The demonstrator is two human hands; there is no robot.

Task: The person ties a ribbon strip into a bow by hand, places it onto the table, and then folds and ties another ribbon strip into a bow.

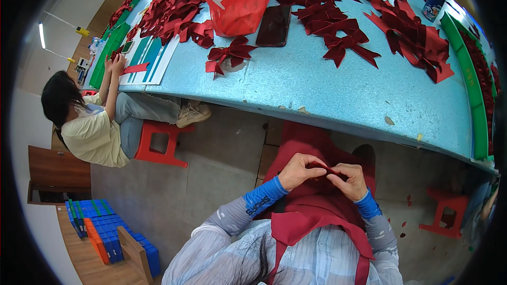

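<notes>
Above my lap, my left hand (301, 172) and my right hand (350, 180) are close together, both closed in a pinch. Between their fingertips is a small piece of dark red ribbon (328, 170), folded and partly hidden by the thumbs. A dark red apron (306, 227) covers my front and lap, close in colour to the ribbon. On the table ahead lies a single dark red bow (231, 54). Farther back is a heap of dark red bows (327, 21), and to its right a pile of red ribbon pieces (414, 37).
The blue table (338, 89) bears a red bag (232, 0), a black phone (273, 25), a blue can (436, 0) and a green tray (467, 84). At left a co-worker (92, 126) holds red ribbon, seated on a red stool (161, 142). Blue crates (113, 232) stand behind.
</notes>
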